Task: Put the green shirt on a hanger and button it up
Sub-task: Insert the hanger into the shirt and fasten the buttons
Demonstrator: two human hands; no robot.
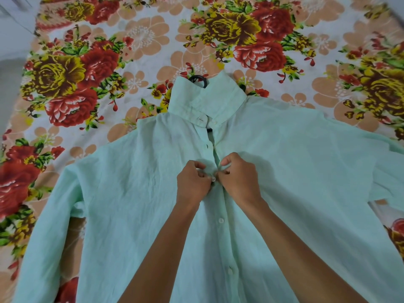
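At the middle of the green shirt [135, 193], the left hand [193, 184] and right hand [239, 179] are both pinching the placket around a white button [213, 179].

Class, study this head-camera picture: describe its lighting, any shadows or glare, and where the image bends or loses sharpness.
Head view: soft, even light, no glare and only faint shadows under the hands, left and right, on the green shirt; wide-angle bending curves the floral bedsheet toward the edges; corners look softer, while the button between the fingers stays fairly sharp.
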